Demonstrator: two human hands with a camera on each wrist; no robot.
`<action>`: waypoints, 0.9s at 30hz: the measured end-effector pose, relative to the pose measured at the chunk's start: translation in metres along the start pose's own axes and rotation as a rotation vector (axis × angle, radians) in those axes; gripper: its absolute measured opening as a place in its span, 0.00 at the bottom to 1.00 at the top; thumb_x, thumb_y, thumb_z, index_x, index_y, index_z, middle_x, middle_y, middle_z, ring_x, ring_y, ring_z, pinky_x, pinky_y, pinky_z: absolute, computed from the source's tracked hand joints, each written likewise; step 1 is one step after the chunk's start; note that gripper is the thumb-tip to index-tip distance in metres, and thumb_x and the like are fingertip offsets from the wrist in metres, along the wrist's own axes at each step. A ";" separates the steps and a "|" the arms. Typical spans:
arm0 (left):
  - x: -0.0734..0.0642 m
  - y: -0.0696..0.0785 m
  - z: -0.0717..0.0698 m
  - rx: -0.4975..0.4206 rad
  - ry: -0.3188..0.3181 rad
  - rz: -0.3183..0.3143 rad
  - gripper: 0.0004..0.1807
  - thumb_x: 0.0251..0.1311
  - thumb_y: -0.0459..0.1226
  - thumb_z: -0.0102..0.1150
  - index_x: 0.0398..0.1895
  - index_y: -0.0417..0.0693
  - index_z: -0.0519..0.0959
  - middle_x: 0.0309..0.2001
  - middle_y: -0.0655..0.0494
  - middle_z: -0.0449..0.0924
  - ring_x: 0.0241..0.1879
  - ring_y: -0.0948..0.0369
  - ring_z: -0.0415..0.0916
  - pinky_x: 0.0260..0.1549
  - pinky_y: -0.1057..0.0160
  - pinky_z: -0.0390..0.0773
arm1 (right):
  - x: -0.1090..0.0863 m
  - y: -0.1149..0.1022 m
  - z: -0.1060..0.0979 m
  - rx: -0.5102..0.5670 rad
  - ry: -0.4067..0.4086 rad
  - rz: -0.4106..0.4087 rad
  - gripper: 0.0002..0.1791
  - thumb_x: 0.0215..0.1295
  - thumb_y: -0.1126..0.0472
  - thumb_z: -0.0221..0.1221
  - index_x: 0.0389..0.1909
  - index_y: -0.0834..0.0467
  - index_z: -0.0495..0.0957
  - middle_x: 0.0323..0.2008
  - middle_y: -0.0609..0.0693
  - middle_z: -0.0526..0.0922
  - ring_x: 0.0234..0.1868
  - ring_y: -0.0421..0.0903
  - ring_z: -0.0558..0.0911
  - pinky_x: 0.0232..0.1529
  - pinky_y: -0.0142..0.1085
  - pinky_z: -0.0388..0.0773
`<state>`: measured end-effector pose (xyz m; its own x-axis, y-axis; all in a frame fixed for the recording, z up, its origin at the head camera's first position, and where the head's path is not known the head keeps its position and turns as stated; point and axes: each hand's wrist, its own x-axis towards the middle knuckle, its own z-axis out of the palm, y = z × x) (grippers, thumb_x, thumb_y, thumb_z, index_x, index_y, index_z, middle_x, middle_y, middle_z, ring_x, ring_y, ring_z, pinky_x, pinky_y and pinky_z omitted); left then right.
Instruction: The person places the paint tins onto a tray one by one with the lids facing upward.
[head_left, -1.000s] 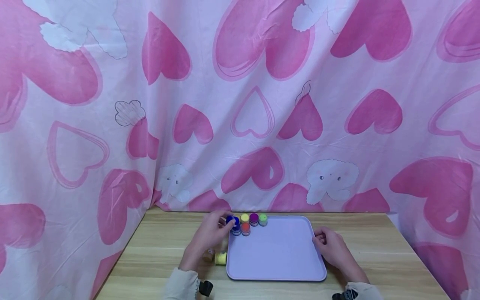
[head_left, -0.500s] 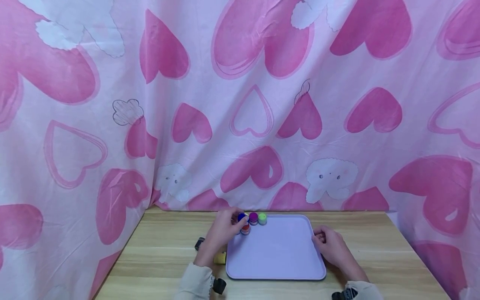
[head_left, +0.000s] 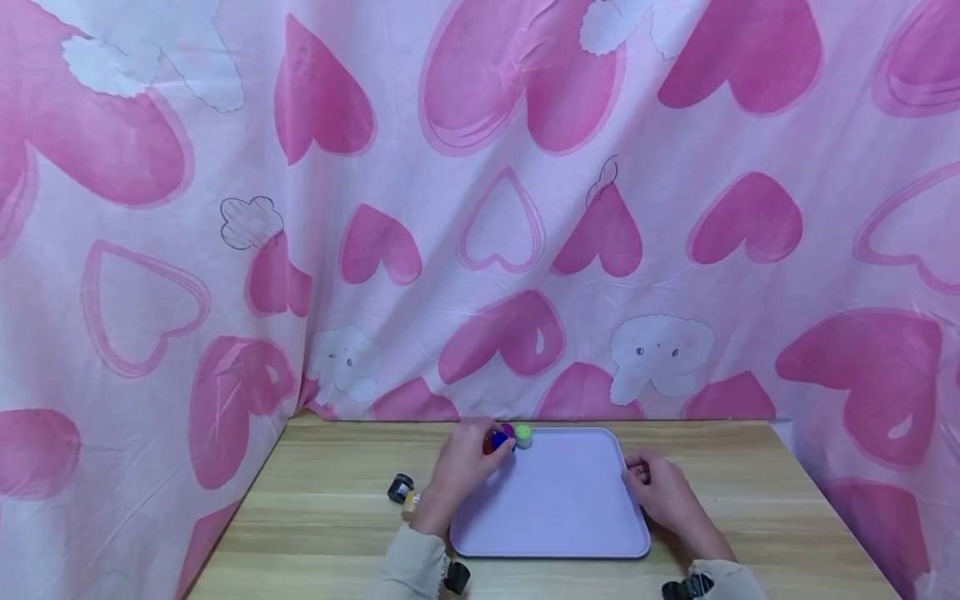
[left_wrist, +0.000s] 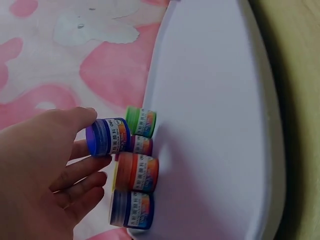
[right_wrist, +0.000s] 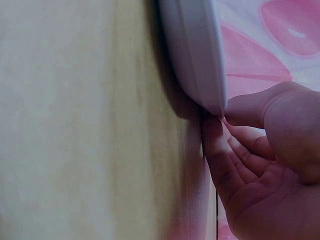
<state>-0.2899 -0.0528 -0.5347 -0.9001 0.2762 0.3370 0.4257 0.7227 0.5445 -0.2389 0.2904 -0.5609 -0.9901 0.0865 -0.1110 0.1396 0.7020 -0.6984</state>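
Observation:
My left hand (head_left: 463,468) pinches a small blue-lidded paint jar (left_wrist: 107,136) between thumb and fingers, over the back left corner of the lilac tray (head_left: 551,508). Around it stand a green jar (left_wrist: 141,121), a purple jar (left_wrist: 142,145), an orange-red jar (left_wrist: 137,172) and another blue jar (left_wrist: 132,209). A strip of yellow shows behind the orange-red one in the left wrist view; the rest is hidden. My right hand (head_left: 660,493) pinches the tray's right rim, thumb above and forefinger beneath, as the right wrist view shows.
Left of the tray, a black jar (head_left: 401,487) and a tan-yellow jar (head_left: 411,505) lie on the wooden table (head_left: 322,500), near my left forearm. A pink heart-print curtain (head_left: 495,208) hangs along the table's back edge and down both sides.
The left hand has carried the blue jar rightward along the tray's back left corner, now covering several jars there. The black jar has come into sight behind the forearm. The right hand stays at the rim.

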 end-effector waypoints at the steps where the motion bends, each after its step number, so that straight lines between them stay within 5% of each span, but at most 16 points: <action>1: 0.000 0.001 0.001 0.020 0.004 0.002 0.13 0.68 0.49 0.74 0.44 0.51 0.89 0.43 0.56 0.90 0.42 0.60 0.83 0.41 0.63 0.88 | 0.000 0.000 0.000 0.002 -0.001 0.002 0.13 0.77 0.64 0.62 0.56 0.66 0.80 0.41 0.53 0.83 0.40 0.47 0.80 0.39 0.35 0.84; 12: -0.004 0.004 0.017 0.286 0.181 0.154 0.17 0.56 0.54 0.82 0.36 0.54 0.88 0.33 0.60 0.86 0.37 0.58 0.83 0.36 0.57 0.83 | -0.001 0.000 0.000 0.008 -0.001 0.003 0.13 0.77 0.64 0.62 0.57 0.66 0.80 0.42 0.54 0.84 0.40 0.46 0.80 0.39 0.35 0.85; 20: -0.008 0.003 0.019 0.308 0.054 0.227 0.17 0.59 0.48 0.79 0.51 0.65 0.91 0.49 0.57 0.88 0.52 0.55 0.80 0.53 0.50 0.83 | -0.001 -0.001 0.000 0.014 0.009 0.001 0.14 0.77 0.64 0.62 0.57 0.66 0.80 0.42 0.54 0.84 0.41 0.47 0.80 0.39 0.34 0.85; 27: -0.006 0.003 0.021 0.326 0.034 0.225 0.17 0.60 0.47 0.80 0.53 0.66 0.91 0.49 0.56 0.86 0.53 0.55 0.79 0.52 0.51 0.81 | -0.002 -0.002 0.000 0.019 0.006 -0.006 0.13 0.77 0.64 0.62 0.57 0.65 0.81 0.42 0.54 0.84 0.40 0.46 0.80 0.39 0.35 0.85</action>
<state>-0.2851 -0.0393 -0.5510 -0.7817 0.4334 0.4485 0.5552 0.8112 0.1838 -0.2376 0.2894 -0.5595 -0.9910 0.0862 -0.1024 0.1335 0.6891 -0.7122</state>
